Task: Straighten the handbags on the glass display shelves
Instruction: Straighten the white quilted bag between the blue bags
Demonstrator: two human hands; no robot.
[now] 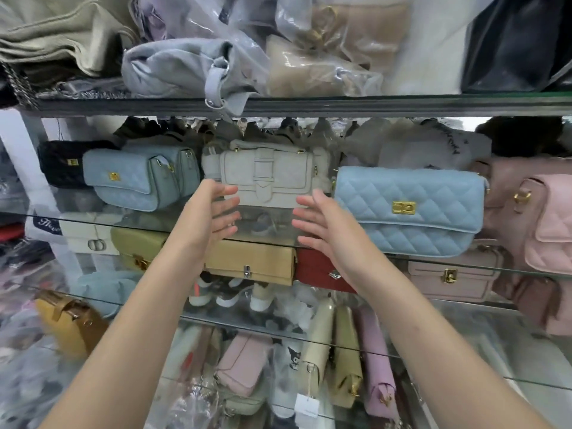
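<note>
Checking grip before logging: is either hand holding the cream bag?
No: the left hand and right hand hover open just short of the cream bag.

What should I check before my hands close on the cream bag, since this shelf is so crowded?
1. Both hands free: ok. The left hand and right hand are open and empty.
2. Target in reach: ok. The cream stitched handbag with a buckle strap sits just beyond the fingertips.
3. Right neighbour clear: not ok. The light blue quilted flap bag with a gold clasp stands forward, close to the right hand.
4. Left neighbour clear: ok. The grey-blue quilted bag stands apart.
5. Glass shelf edge: cannot tell how firmly it sits.
</note>
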